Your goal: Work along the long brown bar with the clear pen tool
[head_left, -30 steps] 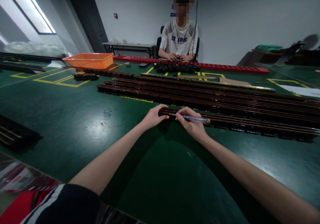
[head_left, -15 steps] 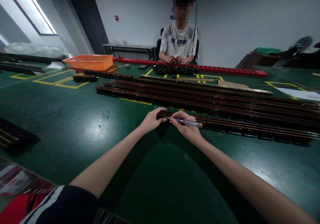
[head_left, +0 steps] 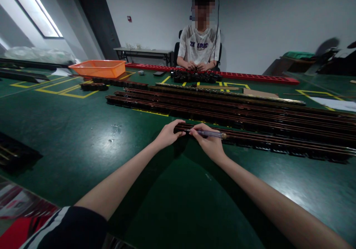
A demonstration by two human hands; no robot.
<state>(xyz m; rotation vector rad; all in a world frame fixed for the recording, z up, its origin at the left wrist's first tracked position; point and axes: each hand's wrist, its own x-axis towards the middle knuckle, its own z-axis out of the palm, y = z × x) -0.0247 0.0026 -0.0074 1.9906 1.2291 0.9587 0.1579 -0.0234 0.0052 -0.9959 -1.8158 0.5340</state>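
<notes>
My left hand is closed on the near end of a long dark strip with copper-coloured rods, thumb in front and fingers over the back. In my right hand is a slim screwdriver with a clear purplish handle and a brownish end. It lies almost level, its tip pointing left at the strip close to my left thumb. Whether the tip touches the strip I cannot make out. From my hands the strip runs off to the right across the green table.
Several similar long strips lie just behind. An orange basket stands at the back left, and a red slotted rail crosses the far side. A co-worker sits opposite, hands at a dark pile. Another dark bundle is at left.
The screwdriver's handle end has shifted very slightly to the right, and my right-hand fingers have turned a little. My left hand stays in place on the strip.
</notes>
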